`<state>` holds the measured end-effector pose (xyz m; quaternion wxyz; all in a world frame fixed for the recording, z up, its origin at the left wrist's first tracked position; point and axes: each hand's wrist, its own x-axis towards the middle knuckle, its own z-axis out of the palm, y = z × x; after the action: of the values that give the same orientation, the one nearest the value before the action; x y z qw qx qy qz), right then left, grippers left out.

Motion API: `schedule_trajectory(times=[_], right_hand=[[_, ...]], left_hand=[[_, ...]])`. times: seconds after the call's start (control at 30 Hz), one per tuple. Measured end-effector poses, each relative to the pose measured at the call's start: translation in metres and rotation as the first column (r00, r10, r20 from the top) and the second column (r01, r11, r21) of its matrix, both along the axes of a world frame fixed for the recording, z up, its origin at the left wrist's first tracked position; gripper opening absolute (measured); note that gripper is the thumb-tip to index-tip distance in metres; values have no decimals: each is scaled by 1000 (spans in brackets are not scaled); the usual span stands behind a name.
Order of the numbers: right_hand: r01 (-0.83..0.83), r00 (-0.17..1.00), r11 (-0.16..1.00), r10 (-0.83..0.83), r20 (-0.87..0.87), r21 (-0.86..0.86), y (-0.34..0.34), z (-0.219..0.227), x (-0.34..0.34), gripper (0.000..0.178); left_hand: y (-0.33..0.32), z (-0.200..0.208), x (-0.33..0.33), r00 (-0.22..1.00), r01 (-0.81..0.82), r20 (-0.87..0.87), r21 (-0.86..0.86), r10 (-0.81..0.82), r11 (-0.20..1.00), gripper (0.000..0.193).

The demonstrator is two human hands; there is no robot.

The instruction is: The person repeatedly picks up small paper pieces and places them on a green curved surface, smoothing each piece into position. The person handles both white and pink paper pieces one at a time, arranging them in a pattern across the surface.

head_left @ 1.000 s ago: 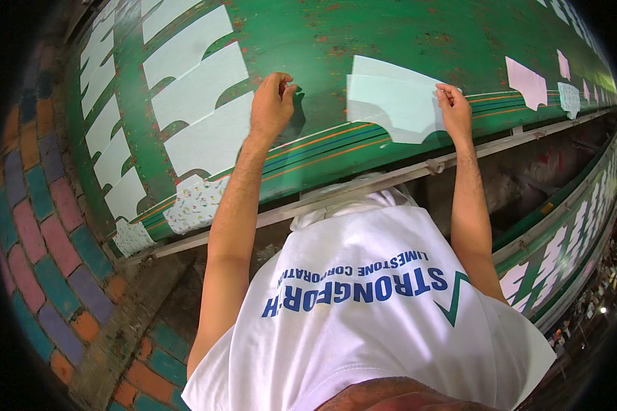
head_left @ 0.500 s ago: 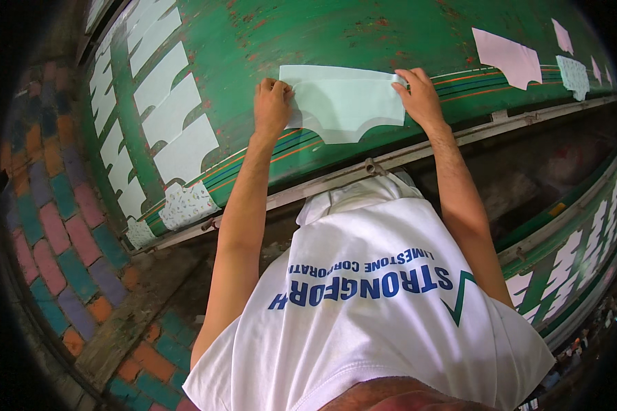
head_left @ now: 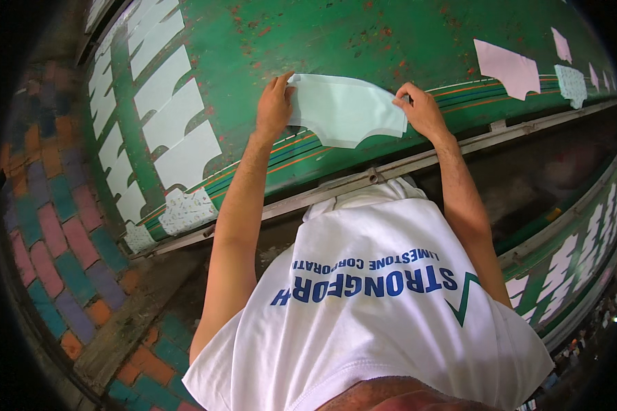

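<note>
Fingers of the bare left hand (head_left: 274,106) are closing in a pinch on the upper left corner of a thin, pale mint-green fabric piece (head_left: 349,109) with scooped cutouts along its lower edge. Fingers of the bare right hand (head_left: 421,113) are bending toward the thumb, nipping the same piece at its upper right edge. Between the two hands, the mint piece is spreading across the near side of a long green bench (head_left: 308,34) speckled with red; whether its middle is touching the surface, I cannot tell. Its lower edge is covering part of the orange and dark stripes (head_left: 459,99) running along the bench's near side. A grey rail (head_left: 315,195) is bordering that side. To the left, plain white cut pieces (head_left: 185,154) are lying in rows, and a white piece with a small coloured print (head_left: 187,209) is resting near the rail. Well to the right of the right hand, a pink cut piece (head_left: 509,68) is lying near a pale blue patterned piece (head_left: 571,85).
</note>
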<state>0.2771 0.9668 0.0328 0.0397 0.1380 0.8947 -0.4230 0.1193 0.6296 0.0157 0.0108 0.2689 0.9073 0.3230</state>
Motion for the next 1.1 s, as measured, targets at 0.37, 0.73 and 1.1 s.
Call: schedule_trajectory(times=[0.37, 0.73, 1.1], right_hand=[[-45, 998, 998, 47, -38, 50, 56, 48, 3, 18], [-30, 999, 994, 33, -26, 103, 190, 41, 23, 13], [101, 953, 938, 4, -302, 331, 317, 51, 11, 20]], left_hand=[[28, -9, 4, 999, 46, 28, -92, -44, 995, 12], [130, -8, 46, 979, 8, 202, 66, -21, 998, 12], [292, 26, 109, 740, -130, 645, 415, -190, 901, 23]])
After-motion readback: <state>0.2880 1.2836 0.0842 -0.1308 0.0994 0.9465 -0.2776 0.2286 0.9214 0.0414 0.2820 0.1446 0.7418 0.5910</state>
